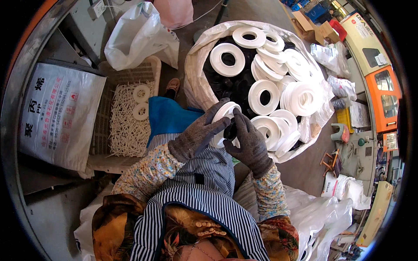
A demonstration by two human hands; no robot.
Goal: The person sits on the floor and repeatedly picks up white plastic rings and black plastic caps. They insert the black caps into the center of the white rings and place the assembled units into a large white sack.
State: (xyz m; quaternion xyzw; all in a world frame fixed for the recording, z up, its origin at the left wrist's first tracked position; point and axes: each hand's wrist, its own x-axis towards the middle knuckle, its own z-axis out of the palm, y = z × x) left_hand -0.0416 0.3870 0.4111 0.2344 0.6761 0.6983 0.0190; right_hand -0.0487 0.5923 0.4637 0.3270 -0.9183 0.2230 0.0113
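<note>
Fingers (221, 125) of gloved left hand (193, 137) and right hand (250, 147) grasping a white ring (226, 109), open sack (196, 65) at one o'clock, basket (156, 71) over at nine

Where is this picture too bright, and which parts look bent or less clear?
Head view: stacked white rings look nearly washed out; head view: the orange machine panel leans near the black fisheye rim; head view: gloved left hand looks fairly sharp.

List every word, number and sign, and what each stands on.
I won't copy wording; by place and colour:
White sack at left: large black characters, smaller red lines, red square signs.
Cream machine panel, upper right: dark lettering.
White bag, lower right: red print, too small to read.
</note>
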